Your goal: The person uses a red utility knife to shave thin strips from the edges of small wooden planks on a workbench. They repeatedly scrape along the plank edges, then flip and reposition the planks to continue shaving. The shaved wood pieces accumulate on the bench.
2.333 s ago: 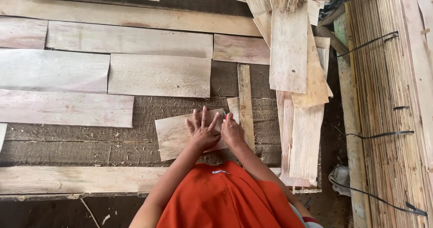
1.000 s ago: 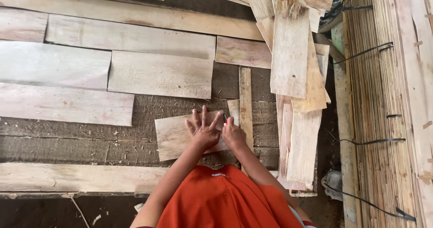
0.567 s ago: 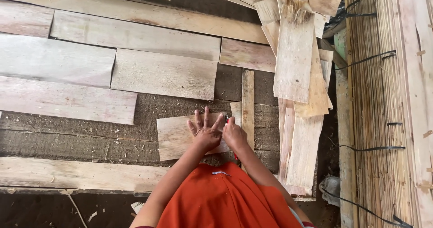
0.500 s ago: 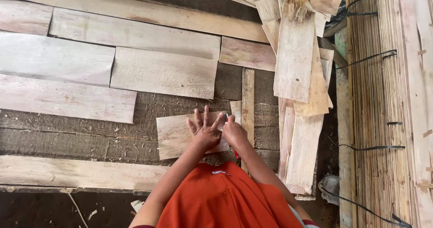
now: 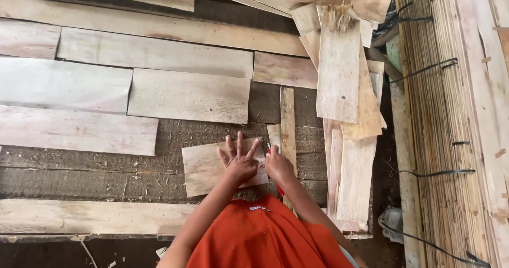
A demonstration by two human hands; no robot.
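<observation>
My left hand [image 5: 239, 157] lies flat with fingers spread on a small pale wooden sheet [image 5: 208, 167], pressing it onto the dark rough work surface [image 5: 106, 167]. My right hand [image 5: 278, 164] is closed around a thin red-handled tool [image 5: 269, 149], its tip at the sheet's right edge. A narrow wooden strip [image 5: 288, 125] stands lengthwise just right of that hand. My orange sleeves and shirt fill the bottom middle.
Several larger thin wood sheets [image 5: 188, 94] lie in rows at the left and back. A pile of long sheets [image 5: 344, 88] leans at the right. Tied bundles of thin sticks [image 5: 445, 114] fill the far right. A long plank [image 5: 95, 216] borders the near edge.
Both hands stay on the small sheet in the same pose. Only the view has shifted slightly, with the scene sliding a little right and down.
</observation>
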